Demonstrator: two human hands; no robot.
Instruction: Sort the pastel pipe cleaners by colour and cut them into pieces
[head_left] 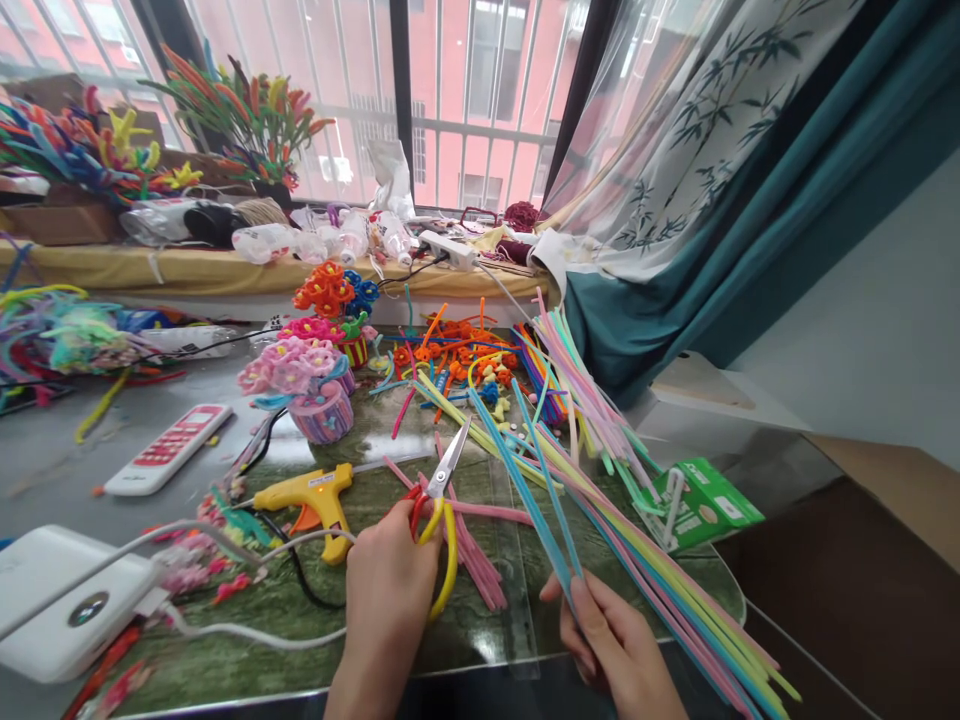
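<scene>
Scissors (450, 468) and blue stems (525, 495) were held above the table (262, 668).
The left hand (394, 570) gripped the scissors (yellow-and-red handled); the right hand (609, 632) pinched the blue stems to their right.

Scissors (435, 488) at centre pair shiny metal blades (452, 457) with smooth plastic handles (452, 560), near blue pipe cleaners (520, 490), fuzzy and matt. The green desk (262, 682) gleams glossy across the lower frame; a matt teal cloth curtain (765, 190) drapes the upper right.
</scene>
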